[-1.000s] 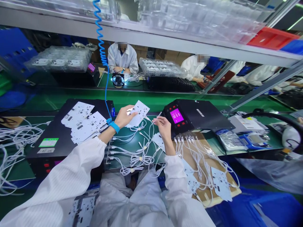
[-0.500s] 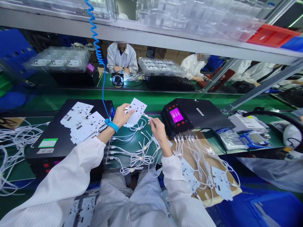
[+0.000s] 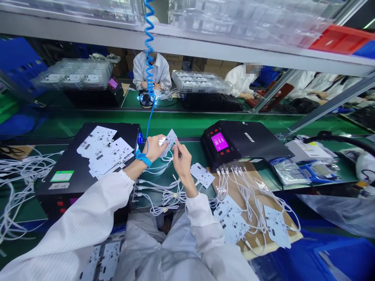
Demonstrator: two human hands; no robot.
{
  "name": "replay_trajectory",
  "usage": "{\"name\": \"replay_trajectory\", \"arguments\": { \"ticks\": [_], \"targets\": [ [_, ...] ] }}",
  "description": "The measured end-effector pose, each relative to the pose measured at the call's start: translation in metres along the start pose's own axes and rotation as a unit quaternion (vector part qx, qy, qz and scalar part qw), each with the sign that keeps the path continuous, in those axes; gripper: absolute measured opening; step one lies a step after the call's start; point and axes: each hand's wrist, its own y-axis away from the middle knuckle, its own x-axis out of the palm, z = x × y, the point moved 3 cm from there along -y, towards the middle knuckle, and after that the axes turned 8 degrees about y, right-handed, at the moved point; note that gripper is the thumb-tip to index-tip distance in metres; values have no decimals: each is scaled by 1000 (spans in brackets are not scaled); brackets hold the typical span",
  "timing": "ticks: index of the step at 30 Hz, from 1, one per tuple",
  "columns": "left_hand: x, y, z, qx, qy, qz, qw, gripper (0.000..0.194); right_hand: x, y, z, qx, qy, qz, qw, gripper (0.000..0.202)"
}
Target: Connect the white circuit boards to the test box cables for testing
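Note:
My left hand (image 3: 156, 147), with a blue wrist strap (image 3: 143, 157), pinches a white circuit board (image 3: 171, 139) above the bench, tilted on edge. Close against the board's right edge is my right hand (image 3: 183, 160), its fingers closed. A small dark shape shows between those fingers, but what they hold is hidden. Below both hands lie bundled white cables (image 3: 172, 197). To the right of my right hand another white circuit board (image 3: 202, 175) lies on the bench. Several more boards (image 3: 102, 156) are spread on the black box (image 3: 79, 187) at left.
At right stands a black tester (image 3: 249, 138) with a magenta screen; white cables run from it over cardboard (image 3: 254, 238) with more boards. A coiled blue cord (image 3: 149, 35) hangs from above. A metal shelf (image 3: 187, 41) crosses overhead. People in white coats sit across the bench.
My right hand has moved left, up to the board. The board has turned more edge-on, and the white plug at its edge no longer shows. The coiled cord has swung right.

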Motion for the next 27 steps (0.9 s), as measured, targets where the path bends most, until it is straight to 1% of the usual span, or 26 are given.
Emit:
{"name": "replay_trajectory", "arguments": {
  "ticks": [3,7,10,14,20,27],
  "targets": [
    [1,-1,2,1,-17,-2,1000,20,9,-2,2,-2,-5,-21,1000,38],
    [3,-1,4,8,-23,0,1000,19,13,-3,1,36,0,-51,998,33],
    [4,-1,5,14,-19,3,1000,18,16,-5,2,52,-21,-53,997,32],
    [4,-1,5,15,-16,6,1000,19,19,-7,4,49,-46,-59,996,27],
    [5,-2,4,13,-11,12,1000,18,20,-7,5,29,-58,-102,993,21],
    [8,-2,7,16,-8,17,1000,17,23,-9,6,32,-29,-97,994,20]
  ]
}}
